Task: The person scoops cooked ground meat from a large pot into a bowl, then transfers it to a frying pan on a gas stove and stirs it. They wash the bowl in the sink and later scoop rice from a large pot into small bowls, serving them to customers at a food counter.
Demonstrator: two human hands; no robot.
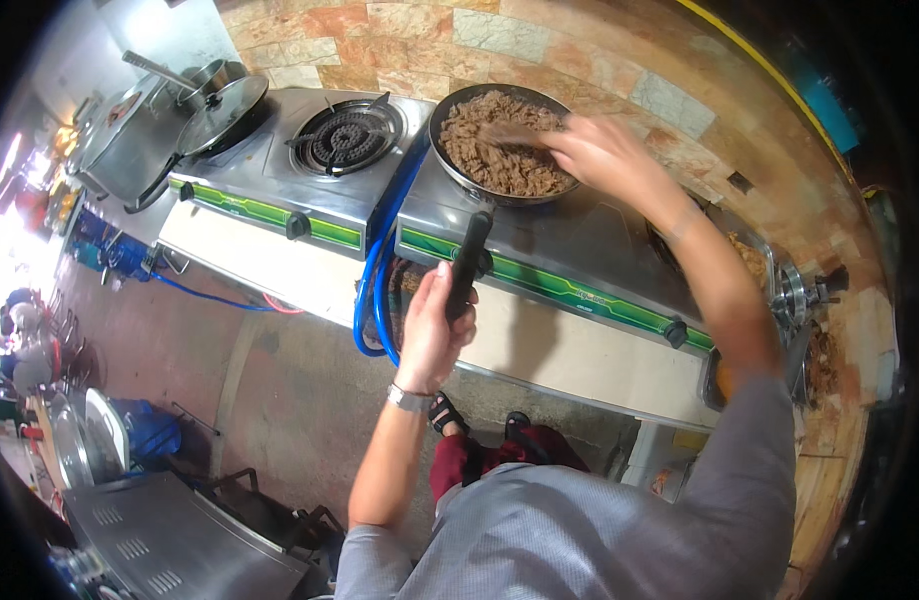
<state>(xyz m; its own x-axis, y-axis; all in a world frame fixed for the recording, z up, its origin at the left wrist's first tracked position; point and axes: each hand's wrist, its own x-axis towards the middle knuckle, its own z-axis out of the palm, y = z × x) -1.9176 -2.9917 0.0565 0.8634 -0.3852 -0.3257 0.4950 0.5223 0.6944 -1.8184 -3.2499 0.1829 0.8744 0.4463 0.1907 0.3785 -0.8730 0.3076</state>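
Observation:
My left hand (435, 330) grips the black handle (471, 259) of a frying pan (459, 182). The pan stands on the right-hand gas stove (564, 236), by the tiled wall. Brown, crumbly cooked food, apparently ground meat (497, 161), fills much of it. Over the pan's right rim, my right hand (598, 154) holds a stirring utensil (512, 135) whose end is in the food. Motion blurs the utensil, so its exact kind is unclear. The burner under the pan is hidden.
A second gas stove (279, 176) has a bare burner (345, 135) and a glass-lidded pan (223, 112); a large pot (126, 142) stands farther left. Blue hoses (377, 300) loop down between the stoves. Beyond my right forearm sits a food container (748, 255).

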